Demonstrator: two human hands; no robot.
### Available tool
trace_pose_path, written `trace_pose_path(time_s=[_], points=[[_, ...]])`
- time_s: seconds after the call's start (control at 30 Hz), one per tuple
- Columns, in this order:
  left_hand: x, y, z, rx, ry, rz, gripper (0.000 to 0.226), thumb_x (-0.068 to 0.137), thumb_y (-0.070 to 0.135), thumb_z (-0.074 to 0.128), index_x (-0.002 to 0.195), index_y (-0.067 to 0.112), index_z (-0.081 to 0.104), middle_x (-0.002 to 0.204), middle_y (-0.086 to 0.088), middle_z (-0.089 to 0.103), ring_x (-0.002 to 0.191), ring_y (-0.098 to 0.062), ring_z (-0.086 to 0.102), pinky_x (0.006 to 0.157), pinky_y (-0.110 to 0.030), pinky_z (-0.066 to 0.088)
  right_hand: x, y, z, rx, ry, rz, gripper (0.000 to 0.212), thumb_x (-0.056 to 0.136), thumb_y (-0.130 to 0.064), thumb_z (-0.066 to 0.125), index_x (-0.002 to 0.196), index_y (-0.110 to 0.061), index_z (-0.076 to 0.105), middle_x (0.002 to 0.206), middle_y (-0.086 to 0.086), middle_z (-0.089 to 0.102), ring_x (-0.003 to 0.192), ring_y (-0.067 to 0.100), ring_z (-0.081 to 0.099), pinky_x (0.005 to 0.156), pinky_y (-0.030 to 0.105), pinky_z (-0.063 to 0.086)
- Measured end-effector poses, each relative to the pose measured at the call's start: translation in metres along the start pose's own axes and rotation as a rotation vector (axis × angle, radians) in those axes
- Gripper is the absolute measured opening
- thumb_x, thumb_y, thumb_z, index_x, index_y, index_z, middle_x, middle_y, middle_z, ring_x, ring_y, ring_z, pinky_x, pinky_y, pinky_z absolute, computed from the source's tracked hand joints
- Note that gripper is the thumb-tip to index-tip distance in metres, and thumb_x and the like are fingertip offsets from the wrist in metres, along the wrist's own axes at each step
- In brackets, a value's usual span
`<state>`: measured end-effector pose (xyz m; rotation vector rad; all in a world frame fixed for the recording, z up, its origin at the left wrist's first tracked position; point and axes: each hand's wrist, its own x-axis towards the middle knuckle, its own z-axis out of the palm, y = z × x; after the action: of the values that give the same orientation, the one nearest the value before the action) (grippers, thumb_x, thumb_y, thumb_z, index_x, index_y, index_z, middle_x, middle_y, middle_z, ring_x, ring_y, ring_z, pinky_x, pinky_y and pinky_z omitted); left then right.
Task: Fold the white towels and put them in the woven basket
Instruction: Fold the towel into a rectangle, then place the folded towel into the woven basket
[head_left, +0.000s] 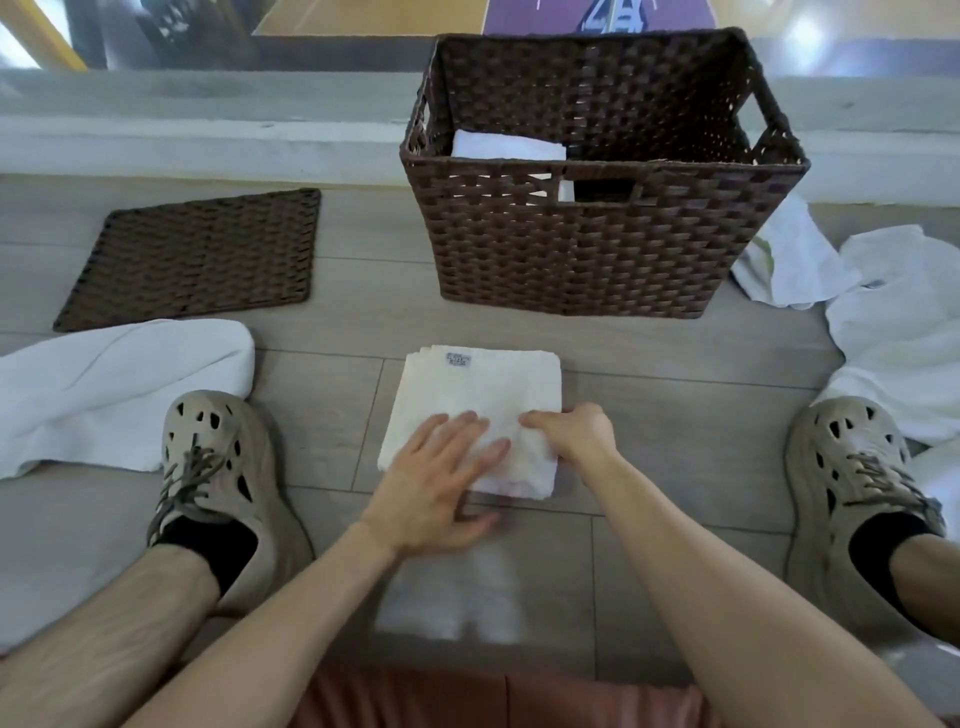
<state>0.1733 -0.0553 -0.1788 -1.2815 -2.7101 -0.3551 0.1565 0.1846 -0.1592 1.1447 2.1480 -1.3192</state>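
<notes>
Two hands on folded towel before woven basket: left hand flat, steadying; right hand gripping its edge, probably to lift.

The tag on the folded towel has print too tiny to read. The left hand lies flat over the towel's near part and hides it. The right hand curls over the towel's right edge, so its fingertips are out of sight. Below the hands, a white patch is too blurry to make out. Only the top of the towel in the basket shows above the basket wall. The loose towel on the left runs off the picture's edge, and so does the pile on the right.
</notes>
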Motion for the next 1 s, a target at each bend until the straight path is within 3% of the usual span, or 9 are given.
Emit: trace_pose_path(time_s=[0.2,0.3,0.37,0.47,0.6,0.7,0.8,0.9,1.0], points=[[0.026,-0.005,-0.005,0.058,-0.007,-0.033,0.063,0.089,0.035,0.074,0.145,0.010,0.060,0.142,-0.013,0.063,0.132,-0.040,0.061,0.103,-0.054,0.049,-0.006,-0.011,-0.013,0.393,-0.194,0.098,0.054,0.067,-0.029,0.096,0.109,-0.003,0.075,0.099,0.013,0.081,0.086,0.030,0.080,0.074,0.042,0.068],[0.049,-0.010,-0.041,-0.069,0.176,-0.027,0.044,0.090,0.031,0.073,0.126,0.006,0.069,0.133,-0.011,0.065,0.122,-0.035,0.065,0.095,-0.046,0.054,-0.014,-0.017,-0.044,0.429,-0.286,0.065,0.061,0.086,-0.057,0.081,0.108,-0.001,0.075,0.091,0.015,0.079,0.075,0.030,0.077,0.061,0.037,0.065],[0.065,-0.012,-0.073,-0.224,0.219,-0.105,0.035,0.094,0.029,0.070,0.123,0.010,0.069,0.127,-0.004,0.065,0.114,-0.026,0.066,0.089,-0.040,0.055,-0.012,-0.017,-0.074,0.411,-0.105,-0.014,0.075,0.088,-0.075,0.068,0.103,-0.002,0.076,0.083,0.016,0.076,0.067,0.030,0.075,0.058,0.039,0.065],[0.090,-0.010,-0.128,-0.471,0.212,-0.191,0.010,0.099,0.030,0.072,0.105,0.030,0.064,0.103,0.018,0.065,0.095,-0.003,0.065,0.079,-0.025,0.049,-0.010,-0.020,-0.110,0.582,0.058,-0.236,0.069,0.099,-0.071,0.056,0.115,-0.008,0.076,0.109,0.017,0.079,0.093,0.033,0.079,0.080,0.046,0.067],[0.125,0.011,-0.182,-0.783,0.297,-0.397,0.006,0.105,0.034,0.070,0.102,0.039,0.068,0.093,0.030,0.074,0.084,0.008,0.068,0.071,-0.013,0.047,-0.040,-0.055,-0.133,0.940,-0.373,-0.353,0.080,0.099,-0.082,0.037,0.136,-0.022,0.074,0.144,0.009,0.069,0.134,0.033,0.064,0.116,0.054,0.044],[0.153,0.019,-0.205,-0.924,0.428,-0.499,0.013,0.103,0.043,0.070,0.107,0.030,0.073,0.102,0.018,0.079,0.092,-0.005,0.075,0.078,-0.029,0.057,-0.075,-0.083,-0.157,1.074,-0.598,-0.407,0.094,0.085,-0.091,0.041,0.136,-0.019,0.075,0.150,0.013,0.064,0.139,0.035,0.059,0.121,0.052,0.038],[0.172,0.031,-0.228,-1.028,0.528,-0.575,0.033,0.096,0.052,0.070,0.114,0.024,0.073,0.111,0.002,0.081,0.103,-0.023,0.078,0.092,-0.051,0.063,-0.109,-0.104,-0.174,0.845,-0.481,-0.613,0.075,0.086,-0.068,0.064,0.139,-0.015,0.069,0.137,0.012,0.072,0.128,0.033,0.069,0.109,0.050,0.053],[0.193,0.051,-0.258,-0.969,0.581,-0.564,0.030,0.103,0.049,0.065,0.111,0.021,0.069,0.108,0.003,0.077,0.098,-0.017,0.075,0.087,-0.042,0.058,-0.132,-0.128,-0.196,0.652,-0.256,-0.746,0.043,0.092,-0.025,0.084,0.129,-0.008,0.072,0.121,0.010,0.080,0.115,0.036,0.075,0.099,0.051,0.061],[0.217,0.067,-0.306,-0.923,0.515,-0.544,0.039,0.105,0.057,0.056,0.125,0.025,0.065,0.116,0.009,0.073,0.105,-0.014,0.071,0.093,-0.039,0.055,-0.164,-0.155,-0.235,0.699,-0.206,-0.781,0.033,0.094,-0.017,0.081,0.125,-0.009,0.073,0.116,0.009,0.081,0.106,0.033,0.079,0.092,0.050,0.064]])
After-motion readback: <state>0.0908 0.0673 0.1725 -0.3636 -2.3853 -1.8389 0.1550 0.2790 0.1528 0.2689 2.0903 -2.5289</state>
